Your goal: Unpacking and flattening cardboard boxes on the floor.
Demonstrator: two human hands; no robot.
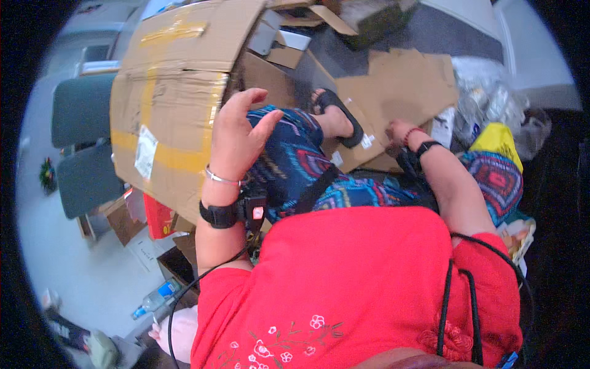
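My left hand is raised with its fingers apart and nothing between them. It overlaps the right edge of a large cardboard box with yellow tape strips and a white label. My right hand is low beside a flattened cardboard sheet. Blur hides whether its fingers grip the sheet or only rest near it. Both wrists wear black bands, and the left one carries a small black device. My foot in a black sandal is at the left part of the sheet, between my hands.
Clear plastic bags and a yellow bag lie at right. White boxes and cardboard pieces are at the top. Dark chairs, a red box and a plastic bottle stand or lie at left. Black cords cross my clothing.
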